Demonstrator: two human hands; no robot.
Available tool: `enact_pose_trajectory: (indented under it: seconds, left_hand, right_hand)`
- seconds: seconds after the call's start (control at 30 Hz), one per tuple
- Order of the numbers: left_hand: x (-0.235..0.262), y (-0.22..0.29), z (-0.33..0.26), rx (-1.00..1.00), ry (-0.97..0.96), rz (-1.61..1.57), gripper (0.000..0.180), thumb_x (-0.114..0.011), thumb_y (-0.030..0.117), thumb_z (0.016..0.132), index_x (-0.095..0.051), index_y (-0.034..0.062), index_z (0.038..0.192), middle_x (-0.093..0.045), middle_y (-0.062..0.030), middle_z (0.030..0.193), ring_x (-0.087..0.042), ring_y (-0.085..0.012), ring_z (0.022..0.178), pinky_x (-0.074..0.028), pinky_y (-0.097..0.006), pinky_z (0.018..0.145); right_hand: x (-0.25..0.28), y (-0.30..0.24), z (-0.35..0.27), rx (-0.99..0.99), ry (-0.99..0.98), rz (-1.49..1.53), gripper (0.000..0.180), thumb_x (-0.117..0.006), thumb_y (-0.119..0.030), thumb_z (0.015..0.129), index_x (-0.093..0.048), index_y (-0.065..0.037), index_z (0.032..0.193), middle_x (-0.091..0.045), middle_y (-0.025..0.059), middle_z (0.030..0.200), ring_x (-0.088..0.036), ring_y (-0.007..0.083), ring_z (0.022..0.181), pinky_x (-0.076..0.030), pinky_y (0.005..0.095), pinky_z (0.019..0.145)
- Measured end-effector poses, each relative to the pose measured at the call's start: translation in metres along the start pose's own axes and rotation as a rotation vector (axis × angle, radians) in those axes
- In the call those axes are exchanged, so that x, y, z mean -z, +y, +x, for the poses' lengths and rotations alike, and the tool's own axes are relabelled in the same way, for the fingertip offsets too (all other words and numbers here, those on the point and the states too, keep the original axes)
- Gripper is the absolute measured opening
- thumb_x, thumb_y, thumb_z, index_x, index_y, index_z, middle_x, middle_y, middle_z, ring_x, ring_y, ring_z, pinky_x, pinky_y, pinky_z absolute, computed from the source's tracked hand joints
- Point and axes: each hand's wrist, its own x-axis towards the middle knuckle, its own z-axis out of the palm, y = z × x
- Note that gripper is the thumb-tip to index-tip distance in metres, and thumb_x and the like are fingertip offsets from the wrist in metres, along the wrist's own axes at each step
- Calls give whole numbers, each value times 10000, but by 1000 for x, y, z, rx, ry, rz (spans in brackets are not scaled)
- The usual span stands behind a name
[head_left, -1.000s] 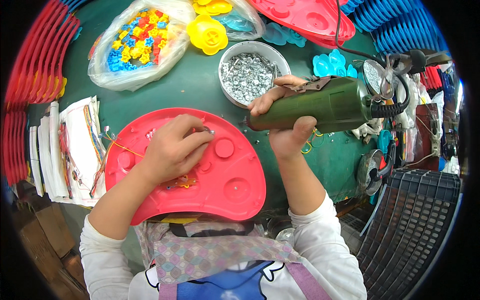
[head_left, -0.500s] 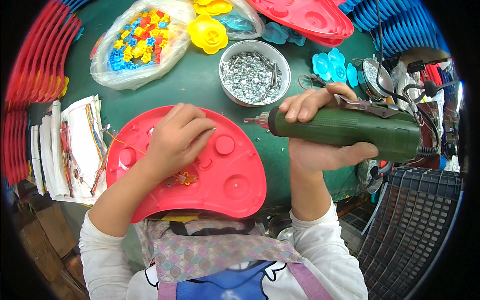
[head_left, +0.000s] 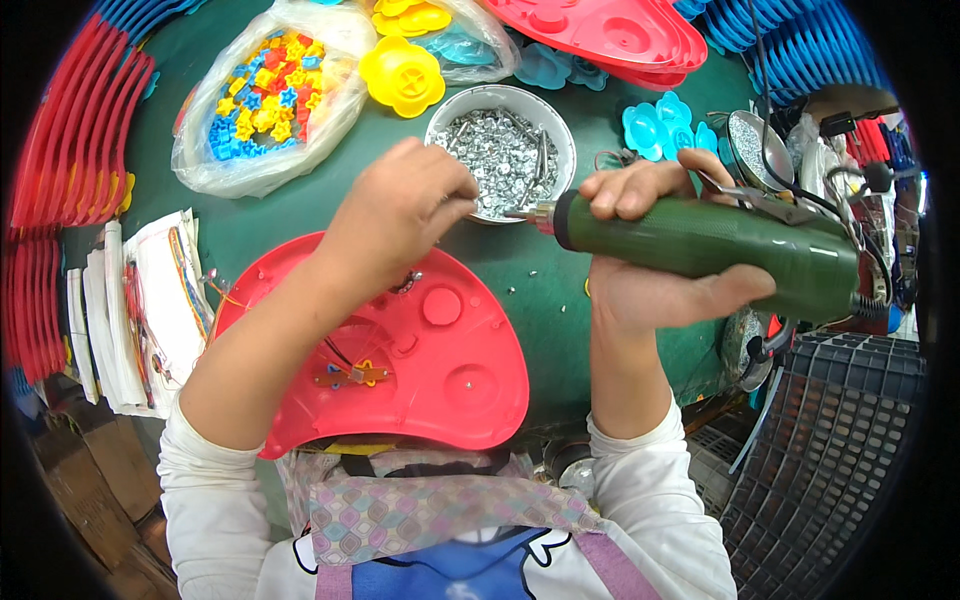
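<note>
My right hand (head_left: pixel 650 240) is wrapped round a green electric screwdriver (head_left: pixel 720 240), held level with its bit pointing left at the near rim of a white bowl (head_left: pixel 566 170) of small metal screws (head_left: pixel 500 160). Just left of that bowl, my left hand (head_left: pixel 405 205) hangs with thumb and fingertips pinched; anything between them is too small to make out. Below it lies a red plastic shell (head_left: pixel 430 400) with round bosses and recesses. Inside the shell are thin wires and a small brown board (head_left: pixel 345 375). My left forearm hides part of it.
Behind stand a clear bag (head_left: pixel 330 165) of star-shaped pieces, yellow flower cups (head_left: pixel 402 78), blue flower cups (head_left: pixel 665 125) and stacked red shells (head_left: pixel 610 35). White sheets with wires (head_left: pixel 165 290) lie left. A second screw bowl (head_left: pixel 750 150) and a dark crate (head_left: pixel 830 450) are at right.
My left hand has moved from over the red shell up and right to the bowl's edge. The screwdriver has shifted slightly right, its bit now at the bowl's rim.
</note>
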Motion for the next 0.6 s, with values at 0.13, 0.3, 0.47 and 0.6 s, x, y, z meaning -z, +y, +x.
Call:
enact_pose_trajectory:
  seconds: [0.13,0.3,0.47,0.6]
  left_hand:
    - [-8,-12,15,51,-38,39,106,-738,57,796,-679,53,885,-674,-97,859,-618,-325,868,-527,-436,798]
    - [-14,-11,30,44,-243,161,166,-784,60,780,-718,66,932,-648,-95,894,-606,-323,950,-504,-434,853]
    - [-19,-14,34,12,-295,90,167,-789,99,787,-732,75,942,-611,-83,855,-574,-317,902,-493,-431,829]
    - [-18,-18,32,-19,-249,75,157,-794,110,792,-717,72,923,-604,-82,847,-566,-316,904,-490,-431,822]
  right_hand:
    - [4,22,5,-97,23,-180,1020,-401,-920,848,-489,-13,1305,-624,104,804,-638,246,715,-553,467,758]
    - [7,38,8,-179,20,-314,1021,-420,-914,848,-479,-3,1305,-627,106,797,-645,241,708,-565,461,758]
    - [12,35,14,-57,-37,-48,1085,-397,-962,801,-488,-11,1315,-629,107,797,-640,241,698,-563,445,746]
    - [11,22,19,6,-117,3,1142,-395,-1005,747,-502,-29,1329,-630,101,799,-637,238,696,-558,440,736]
